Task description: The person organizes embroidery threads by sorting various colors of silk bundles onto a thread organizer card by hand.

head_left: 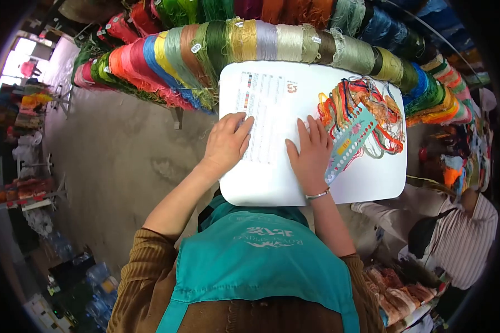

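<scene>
Fingers point(243, 129) of half-open left hand point(226, 141) touch printed chart point(265, 127); right hand point(310, 150), spread, perhaps touches perforated card point(351, 135) at its right.

Stained floor point(125, 150) — bright window point(24, 48), perhaps, far left.
</scene>
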A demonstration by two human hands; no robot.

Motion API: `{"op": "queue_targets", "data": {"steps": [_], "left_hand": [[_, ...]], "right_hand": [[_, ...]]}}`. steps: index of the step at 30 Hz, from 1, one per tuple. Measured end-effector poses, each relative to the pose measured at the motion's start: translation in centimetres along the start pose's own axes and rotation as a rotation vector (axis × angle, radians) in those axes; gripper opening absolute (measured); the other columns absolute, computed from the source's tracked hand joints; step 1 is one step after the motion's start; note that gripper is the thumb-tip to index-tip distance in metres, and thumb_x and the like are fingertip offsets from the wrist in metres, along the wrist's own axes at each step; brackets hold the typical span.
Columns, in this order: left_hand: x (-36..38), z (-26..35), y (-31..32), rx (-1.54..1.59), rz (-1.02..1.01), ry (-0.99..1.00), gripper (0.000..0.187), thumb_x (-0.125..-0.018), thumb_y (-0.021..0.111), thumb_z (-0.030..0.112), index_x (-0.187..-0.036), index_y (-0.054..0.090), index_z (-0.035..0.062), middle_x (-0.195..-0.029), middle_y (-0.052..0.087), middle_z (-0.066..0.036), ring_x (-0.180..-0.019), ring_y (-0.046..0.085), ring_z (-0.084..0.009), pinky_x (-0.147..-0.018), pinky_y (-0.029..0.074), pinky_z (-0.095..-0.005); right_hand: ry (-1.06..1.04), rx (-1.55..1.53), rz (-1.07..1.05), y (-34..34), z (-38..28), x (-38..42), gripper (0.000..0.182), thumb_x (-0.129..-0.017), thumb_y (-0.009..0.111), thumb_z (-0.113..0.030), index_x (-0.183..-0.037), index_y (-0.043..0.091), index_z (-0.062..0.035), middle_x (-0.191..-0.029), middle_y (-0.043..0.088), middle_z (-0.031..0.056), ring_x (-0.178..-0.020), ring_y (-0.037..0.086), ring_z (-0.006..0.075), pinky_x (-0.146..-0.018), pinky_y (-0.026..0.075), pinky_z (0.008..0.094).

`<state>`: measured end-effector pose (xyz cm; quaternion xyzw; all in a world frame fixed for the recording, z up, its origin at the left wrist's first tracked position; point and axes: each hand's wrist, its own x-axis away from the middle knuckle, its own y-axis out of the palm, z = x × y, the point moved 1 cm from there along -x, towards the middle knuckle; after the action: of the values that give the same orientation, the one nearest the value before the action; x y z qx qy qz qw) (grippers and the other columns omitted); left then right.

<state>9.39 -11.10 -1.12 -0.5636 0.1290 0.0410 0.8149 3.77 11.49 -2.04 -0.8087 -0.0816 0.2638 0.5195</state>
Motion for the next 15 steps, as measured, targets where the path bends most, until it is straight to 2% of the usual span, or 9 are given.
{"op": "queue_targets", "data": {"steps": [9,12,15], "left_hand": [[-1.1,-3.4,0.3,0.109,0.029,0.162,0.044,-0.083,0.067,0.013,-0.127,0.059,0.0092,-0.126,0.054,-0.012,-0.119,0.051,-0.0318,-0.098,0.044,-0.0439],[-1.6,-4.4,0.5,0.141,0.035,0.199,0.044,-0.083,0.068,0.013,-0.126,0.059,0.0088,-0.126,0.054,-0.012,-0.119,0.051,-0.0315,-0.099,0.043,-0.0438],[-2.1,-5.1,0.7,0.152,0.027,0.246,0.045,-0.083,0.068,0.013,-0.126,0.059,0.0077,-0.127,0.054,-0.011,-0.118,0.051,-0.0314,-0.099,0.043,-0.044]], "right_hand": [[0.166,0.138,0.084,1.5,-3.3,-1.0,0.054,-0.083,0.071,-0.028,-0.13,0.058,-0.0044,-0.141,0.05,0.0169,-0.135,0.04,0.0337,-0.109,0.029,0.0489],[0.218,0.177,0.079,1.9,-3.7,-1.3,0.053,-0.083,0.072,-0.027,-0.129,0.059,-0.0044,-0.139,0.052,0.0169,-0.134,0.042,0.0335,-0.109,0.03,0.0479],[0.184,0.129,0.133,2.1,-3.5,-1.2,0.05,-0.081,0.073,-0.026,-0.125,0.062,-0.0051,-0.135,0.055,0.016,-0.13,0.047,0.0329,-0.108,0.031,0.0465]]}}
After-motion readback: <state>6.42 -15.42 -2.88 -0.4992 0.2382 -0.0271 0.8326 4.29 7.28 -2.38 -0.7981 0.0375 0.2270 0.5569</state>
